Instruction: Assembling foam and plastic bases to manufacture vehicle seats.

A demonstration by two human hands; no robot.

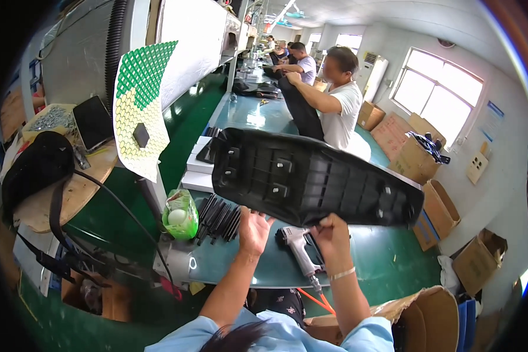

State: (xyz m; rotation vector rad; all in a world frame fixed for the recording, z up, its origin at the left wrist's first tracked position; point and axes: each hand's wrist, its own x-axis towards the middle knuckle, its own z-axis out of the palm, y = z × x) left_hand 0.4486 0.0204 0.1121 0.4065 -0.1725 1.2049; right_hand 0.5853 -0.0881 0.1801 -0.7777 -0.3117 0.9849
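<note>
- Both hands hold up a long black moulded seat base point(311, 179), ribbed underside toward the camera, raised clear above the near end of the green worktop point(387, 258).
- The left hand point(253, 230) has its palm against the lower edge of the seat base near its middle, fingers spread and pressed to it.
- The right hand point(330, 232) is closed on the same lower edge just to the right, fingers curled over the rim; a pale bracelet sits on that wrist.
- The two hands are close together but not touching.
- The seat base lies roughly level, its wide end toward the worktop's left edge and its narrower end over the right edge.
- On the worktop under the hands lies a grey pneumatic staple gun point(299, 249) with an orange air hose point(317, 299) running off the near edge.
- A row of black flat parts point(219, 218) lies near the left edge, with a green plastic bag point(180, 214) just beside them at the near left corner.
- White boxes point(196, 170) are stacked farther along the left edge.
- Farther down the worktop another person in a white shirt point(340, 111) handles a dark piece point(302, 108); more people stand beyond.
- Open cardboard cartons point(434, 317) stand on the floor off the near right corner.
</note>
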